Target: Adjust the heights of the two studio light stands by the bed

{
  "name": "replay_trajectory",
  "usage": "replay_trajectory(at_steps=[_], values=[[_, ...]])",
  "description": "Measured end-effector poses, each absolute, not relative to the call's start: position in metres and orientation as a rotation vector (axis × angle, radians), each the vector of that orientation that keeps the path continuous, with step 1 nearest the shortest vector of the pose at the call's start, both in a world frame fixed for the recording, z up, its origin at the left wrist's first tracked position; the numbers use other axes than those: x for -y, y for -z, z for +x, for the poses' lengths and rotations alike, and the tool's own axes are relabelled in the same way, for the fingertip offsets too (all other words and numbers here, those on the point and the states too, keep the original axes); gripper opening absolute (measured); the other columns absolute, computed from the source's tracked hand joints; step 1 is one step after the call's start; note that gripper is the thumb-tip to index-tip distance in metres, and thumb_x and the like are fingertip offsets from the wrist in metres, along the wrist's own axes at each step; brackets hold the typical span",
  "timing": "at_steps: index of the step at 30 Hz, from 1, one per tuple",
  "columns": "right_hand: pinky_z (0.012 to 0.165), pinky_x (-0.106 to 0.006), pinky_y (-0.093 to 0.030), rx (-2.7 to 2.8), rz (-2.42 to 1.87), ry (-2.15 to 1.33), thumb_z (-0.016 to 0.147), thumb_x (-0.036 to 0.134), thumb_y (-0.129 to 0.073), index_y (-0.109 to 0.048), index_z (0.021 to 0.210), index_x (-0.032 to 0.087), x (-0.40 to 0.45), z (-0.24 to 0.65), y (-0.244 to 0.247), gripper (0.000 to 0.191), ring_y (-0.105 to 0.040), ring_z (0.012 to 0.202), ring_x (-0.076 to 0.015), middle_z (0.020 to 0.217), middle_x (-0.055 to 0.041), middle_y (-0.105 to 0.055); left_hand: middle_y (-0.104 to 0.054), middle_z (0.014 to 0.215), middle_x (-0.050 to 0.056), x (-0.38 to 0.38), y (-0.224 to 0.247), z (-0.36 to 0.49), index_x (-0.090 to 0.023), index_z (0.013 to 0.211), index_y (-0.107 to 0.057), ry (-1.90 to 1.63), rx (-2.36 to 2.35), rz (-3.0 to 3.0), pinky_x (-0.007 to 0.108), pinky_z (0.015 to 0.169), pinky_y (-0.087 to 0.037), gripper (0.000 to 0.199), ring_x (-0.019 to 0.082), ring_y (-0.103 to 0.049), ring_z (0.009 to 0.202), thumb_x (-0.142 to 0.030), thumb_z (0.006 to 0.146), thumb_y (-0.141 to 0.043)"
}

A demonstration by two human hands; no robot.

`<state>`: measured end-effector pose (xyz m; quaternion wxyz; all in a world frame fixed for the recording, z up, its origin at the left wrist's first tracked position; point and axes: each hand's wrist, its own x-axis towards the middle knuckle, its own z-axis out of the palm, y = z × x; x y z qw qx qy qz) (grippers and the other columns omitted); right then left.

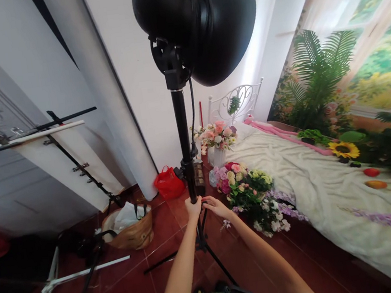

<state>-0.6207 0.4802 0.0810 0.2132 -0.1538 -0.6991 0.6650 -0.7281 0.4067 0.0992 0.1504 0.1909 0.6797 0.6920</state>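
A black light stand (183, 133) rises in front of me, bearing a large black studio light (222, 26) with a coiled cable around its body. My left hand (194, 208) is closed around the pole at its lower section. Beside it, my right hand (217, 206) has its fingers bent in a pinch against the right side of the pole, where a small part of the stand is mostly hidden by the fingertips. Below both hands the tripod legs (221, 264) are spread on the floor.
Flower bunches (248, 187) stand close on the right, beside a bed with a cream blanket (317, 182). A red bag (169, 183) and a woven basket (134, 228) sit to the left. Another stand's white leg (89, 270) reaches across the red tiles.
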Motion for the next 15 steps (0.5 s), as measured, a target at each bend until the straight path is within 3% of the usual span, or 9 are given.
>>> replay_trajectory(at_steps=[4, 7, 9, 12, 15], values=[[0.071, -0.027, -0.048, 1.866, -0.536, -1.781, 0.072, 0.044, -0.06, -0.053, 0.105, 0.017, -0.478, -0.624, -0.082, 0.043, -0.06, 0.072, -0.0138, 0.073, -0.0002, -0.062, -0.048, 0.043, -0.002, -0.405, -0.104, -0.726, -0.015, 0.045, -0.05, -1.981, -1.933, 0.558, 0.019, 0.042, -0.032, 0.021, 0.009, -0.044, 0.041, -0.03, 0.054, -0.063], [0.054, -0.022, -0.043, 1.826, -0.73, -1.777, 0.07, 0.043, -0.062, -0.048, 0.114, 0.017, -0.48, -0.631, -0.086, 0.053, -0.054, 0.053, -0.0107, 0.058, 0.005, -0.056, -0.046, 0.041, -0.003, -0.404, -0.109, -0.724, -0.016, 0.045, -0.048, -1.976, -1.889, 0.556, 0.019, 0.04, -0.033, 0.021, 0.009, -0.044, 0.039, -0.03, 0.055, -0.061], [0.043, -0.019, -0.035, 1.818, -0.956, -1.836, 0.071, 0.041, -0.062, -0.049, 0.113, 0.016, -0.484, -0.637, -0.092, 0.05, -0.046, 0.043, -0.008, 0.054, 0.0053, -0.055, -0.047, 0.041, -0.003, -0.404, -0.111, -0.723, -0.016, 0.047, -0.049, -1.957, -1.872, 0.552, 0.019, 0.038, -0.033, 0.021, 0.009, -0.044, 0.037, -0.031, 0.056, -0.06], [0.035, -0.019, -0.023, 1.88, -1.23, -1.966, 0.071, 0.04, -0.061, -0.058, 0.095, 0.012, -0.491, -0.644, -0.102, 0.037, -0.035, 0.035, -0.0053, 0.052, 0.0021, -0.056, -0.048, 0.041, -0.002, -0.404, -0.111, -0.722, -0.016, 0.046, -0.049, -1.955, -1.897, 0.568, 0.019, 0.039, -0.034, 0.021, 0.009, -0.046, 0.038, -0.03, 0.056, -0.061], [0.036, -0.019, -0.026, 1.934, -1.201, -1.951, 0.07, 0.037, -0.063, -0.06, 0.089, 0.012, -0.491, -0.643, -0.107, 0.031, -0.036, 0.036, -0.0053, 0.055, 0.0006, -0.058, -0.05, 0.043, -0.002, -0.405, -0.109, -0.722, -0.015, 0.049, -0.05, -1.948, -1.891, 0.55, 0.02, 0.039, -0.035, 0.019, 0.01, -0.047, 0.038, -0.03, 0.056, -0.061]])
